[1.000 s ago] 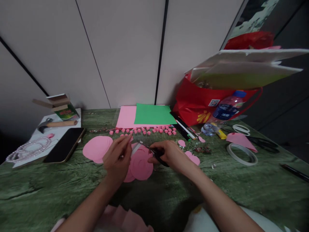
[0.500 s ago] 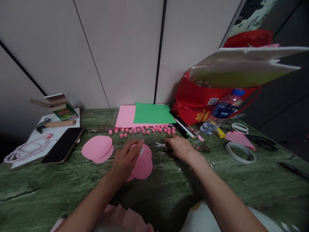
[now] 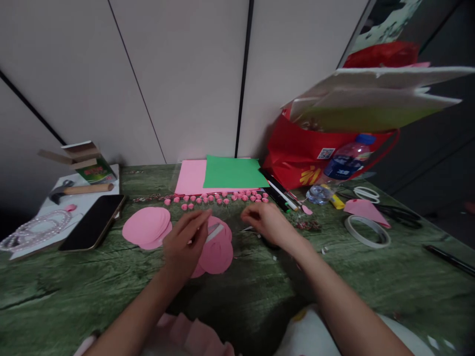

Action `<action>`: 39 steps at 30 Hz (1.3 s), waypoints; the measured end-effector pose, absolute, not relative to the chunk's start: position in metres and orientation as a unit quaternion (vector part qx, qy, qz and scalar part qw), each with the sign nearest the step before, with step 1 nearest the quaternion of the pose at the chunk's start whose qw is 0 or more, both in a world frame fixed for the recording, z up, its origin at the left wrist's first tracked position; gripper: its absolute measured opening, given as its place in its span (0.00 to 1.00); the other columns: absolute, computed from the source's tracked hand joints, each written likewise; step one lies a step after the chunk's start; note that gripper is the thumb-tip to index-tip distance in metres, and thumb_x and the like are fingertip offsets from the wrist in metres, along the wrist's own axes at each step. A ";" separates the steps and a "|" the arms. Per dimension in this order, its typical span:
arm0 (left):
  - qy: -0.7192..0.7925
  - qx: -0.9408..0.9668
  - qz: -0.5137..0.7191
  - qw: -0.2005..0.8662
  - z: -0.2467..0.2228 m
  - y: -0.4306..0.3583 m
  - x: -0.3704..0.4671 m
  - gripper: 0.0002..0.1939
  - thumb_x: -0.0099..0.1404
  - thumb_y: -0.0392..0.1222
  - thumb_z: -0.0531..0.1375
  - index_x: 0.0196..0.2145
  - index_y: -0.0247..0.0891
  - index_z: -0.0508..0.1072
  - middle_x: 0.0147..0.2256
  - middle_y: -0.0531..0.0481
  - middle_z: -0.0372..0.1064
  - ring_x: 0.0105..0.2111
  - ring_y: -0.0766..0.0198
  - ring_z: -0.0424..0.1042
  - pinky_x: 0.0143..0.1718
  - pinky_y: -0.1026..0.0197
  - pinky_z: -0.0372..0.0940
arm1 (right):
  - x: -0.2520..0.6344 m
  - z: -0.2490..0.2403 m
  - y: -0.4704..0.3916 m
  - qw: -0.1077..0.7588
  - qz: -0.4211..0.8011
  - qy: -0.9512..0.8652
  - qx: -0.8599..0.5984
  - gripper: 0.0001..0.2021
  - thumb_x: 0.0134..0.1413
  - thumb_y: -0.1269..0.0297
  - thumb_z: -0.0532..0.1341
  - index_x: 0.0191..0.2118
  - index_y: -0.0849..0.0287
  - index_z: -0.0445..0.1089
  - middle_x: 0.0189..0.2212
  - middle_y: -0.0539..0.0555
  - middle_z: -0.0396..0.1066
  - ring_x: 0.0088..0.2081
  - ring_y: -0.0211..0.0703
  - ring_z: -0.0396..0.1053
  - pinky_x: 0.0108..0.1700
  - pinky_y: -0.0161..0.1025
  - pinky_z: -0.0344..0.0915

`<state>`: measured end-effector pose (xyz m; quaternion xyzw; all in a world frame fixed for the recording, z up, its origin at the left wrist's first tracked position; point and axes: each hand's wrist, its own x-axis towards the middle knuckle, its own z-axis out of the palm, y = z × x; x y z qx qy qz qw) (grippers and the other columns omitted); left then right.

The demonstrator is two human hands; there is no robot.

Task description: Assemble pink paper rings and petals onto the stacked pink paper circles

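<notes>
My left hand (image 3: 186,240) is above the left edge of a stack of round pink paper pieces (image 3: 216,256), its fingers bent together. A whitish strip (image 3: 215,233) shows over the stack beside those fingers; whether they touch it is unclear. What the left fingertips hold, if anything, is too small to make out. My right hand (image 3: 265,221) is closed in a pinch to the right of the stack, its contents hidden. Below it the tip of the small scissors (image 3: 247,229) pokes out, with the handles covered by the hand.
Rolled pink paper pieces (image 3: 211,198) line up before the green sheet (image 3: 235,173). More pink circles (image 3: 146,225), a phone (image 3: 92,222) and a hammer (image 3: 83,189) are left. A bottle (image 3: 343,165), red bag (image 3: 289,153) and tape roll (image 3: 367,231) are right.
My right hand has come up off the small scissors and shifted slightly left, fingers pinched. My left hand has drawn back left, showing more of the whitish strip.
</notes>
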<state>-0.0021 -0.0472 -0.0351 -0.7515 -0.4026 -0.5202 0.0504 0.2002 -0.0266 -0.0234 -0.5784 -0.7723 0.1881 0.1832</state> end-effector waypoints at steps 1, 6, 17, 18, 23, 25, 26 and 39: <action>-0.413 -0.738 -0.533 0.037 -0.033 -0.049 -0.002 0.12 0.58 0.29 0.57 0.39 0.38 0.72 0.36 0.50 0.71 0.27 0.72 0.71 0.24 0.73 0.67 | 0.196 -0.025 -0.027 0.244 0.267 -0.760 -0.540 0.08 0.51 0.69 0.56 0.32 0.60 0.72 0.28 0.55 0.73 0.31 0.42 0.69 0.34 0.37 0.63; -0.428 -0.719 -0.548 0.012 -0.032 -0.052 -0.002 0.12 0.57 0.30 0.58 0.39 0.40 0.73 0.36 0.52 0.72 0.26 0.73 0.72 0.20 0.75 0.66 | 0.176 -0.026 -0.032 0.379 0.542 -0.626 -0.415 0.10 0.47 0.61 0.60 0.34 0.60 0.72 0.29 0.53 0.73 0.31 0.39 0.69 0.36 0.39 0.66; -0.430 -0.727 -0.535 0.008 -0.034 -0.051 -0.002 0.13 0.58 0.32 0.57 0.40 0.42 0.74 0.37 0.50 0.72 0.27 0.70 0.72 0.21 0.73 0.67 | 0.169 -0.023 -0.037 0.390 0.559 -0.606 -0.409 0.07 0.46 0.62 0.61 0.28 0.61 0.68 0.26 0.51 0.69 0.29 0.36 0.67 0.33 0.36 0.63; -0.428 -0.727 -0.536 0.008 -0.034 -0.051 -0.002 0.13 0.58 0.32 0.57 0.40 0.43 0.74 0.37 0.50 0.72 0.28 0.70 0.73 0.22 0.73 0.67 | 0.168 -0.024 -0.037 0.387 0.558 -0.610 -0.409 0.08 0.48 0.61 0.60 0.28 0.61 0.67 0.25 0.50 0.68 0.29 0.36 0.66 0.33 0.36 0.63; -0.402 -0.743 -0.535 0.018 -0.034 -0.049 -0.002 0.13 0.58 0.30 0.57 0.40 0.40 0.73 0.36 0.50 0.72 0.32 0.67 0.73 0.31 0.69 0.69 | 0.166 -0.022 -0.040 0.363 0.506 -0.670 -0.405 0.08 0.55 0.63 0.51 0.28 0.60 0.60 0.25 0.50 0.64 0.29 0.36 0.66 0.33 0.36 0.62; -0.389 -0.753 -0.531 0.024 -0.034 -0.048 -0.001 0.13 0.58 0.29 0.56 0.40 0.39 0.73 0.36 0.49 0.71 0.33 0.67 0.72 0.34 0.68 0.69 | 0.166 -0.020 -0.043 0.349 0.407 -0.729 -0.426 0.07 0.56 0.66 0.49 0.29 0.60 0.59 0.27 0.51 0.63 0.31 0.37 0.64 0.34 0.36 0.61; -0.383 -0.758 -0.528 0.030 -0.034 -0.048 -0.001 0.14 0.58 0.29 0.56 0.40 0.39 0.72 0.36 0.49 0.71 0.33 0.67 0.72 0.34 0.68 0.69 | 0.166 -0.019 -0.044 0.341 0.349 -0.755 -0.437 0.06 0.56 0.68 0.49 0.29 0.60 0.59 0.28 0.51 0.62 0.32 0.38 0.62 0.35 0.37 0.60; -0.333 -0.867 -0.370 0.008 -0.051 -0.041 0.000 0.13 0.60 0.32 0.53 0.40 0.36 0.72 0.34 0.45 0.73 0.33 0.65 0.73 0.32 0.64 0.68 | 0.186 -0.012 -0.030 0.481 0.551 -0.534 -0.423 0.10 0.49 0.57 0.56 0.27 0.59 0.60 0.26 0.49 0.60 0.30 0.38 0.63 0.32 0.38 0.64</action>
